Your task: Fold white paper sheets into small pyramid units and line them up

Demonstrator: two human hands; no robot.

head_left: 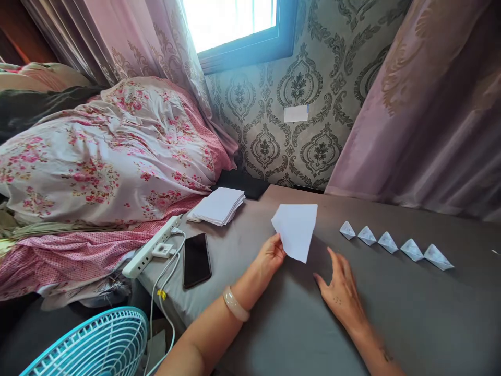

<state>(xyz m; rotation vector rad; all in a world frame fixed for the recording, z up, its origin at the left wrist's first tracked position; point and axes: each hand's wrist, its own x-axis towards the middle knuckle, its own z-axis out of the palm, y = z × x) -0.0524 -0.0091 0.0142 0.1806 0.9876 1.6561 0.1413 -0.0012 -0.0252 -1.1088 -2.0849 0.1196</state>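
Note:
A white sheet of paper (297, 230) with one uneven edge is pinched at its lower left by my left hand (273, 250), which holds it above the grey table. My right hand (341, 290) is just to the right and lower, thumb and fingers apart, touching nothing. Farther right, several small folded paper boats (387, 242) stand in a slanting row. A stack of white paper sheets (219, 205) lies at the back left of the table.
Left of my arm lie a black phone (197, 261) and a white power strip (152, 246) with cables hanging over the table edge. A blue fan (94, 344) stands at the lower left. Flowered bedding (105, 151) is heaped beyond; a patterned wall (266, 120) rises behind the table (297, 324).

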